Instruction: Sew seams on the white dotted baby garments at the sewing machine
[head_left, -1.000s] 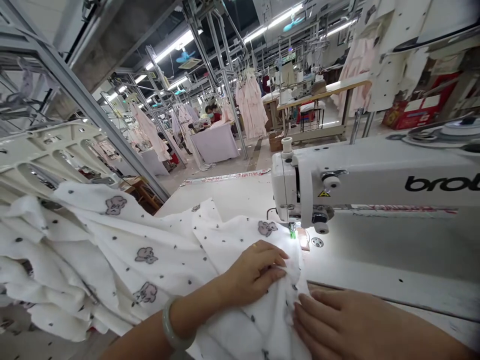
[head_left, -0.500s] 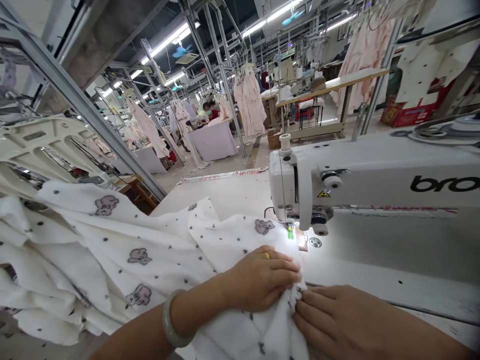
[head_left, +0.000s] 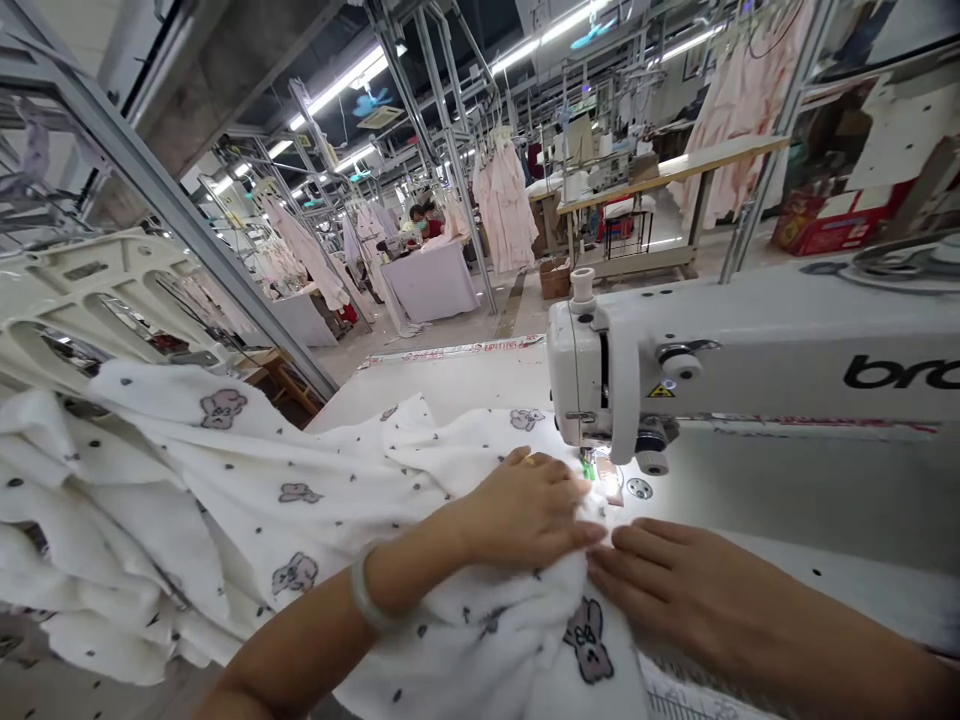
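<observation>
Printed white fabric (head_left: 300,500) is being fed forward. The bulk is still being left draped off the table edge at 9 o'clock. Compared with half a second ago, its leading edge is being pushed up to 12 o'clock, under the head of the sewing machine (head_left: 750,360).

The machine is not being moved; it is being seen at 1 to 3 o'clock on the white table (head_left: 787,490).

Left hand (head_left: 525,510) is being advanced toward 12 o'clock. The fold that was being bunched under it is being released. The hand is now being held flat, fingers together, pressing the cloth down just short of the presser foot (head_left: 586,465).

Right hand (head_left: 660,580) is being slid in from 4 o'clock, flat and open, fingertips almost touching the left hand's. Nothing is being gripped.

A rabbit print (head_left: 587,640) is being exposed at 6 o'clock, below the hands, where only dotted cloth was showing before.

Judged: the edge is being lined up at the needle. Whether stitching is being run cannot be told.

Bracelet (head_left: 365,600) and ring (head_left: 530,459) are still being worn on the left.
</observation>
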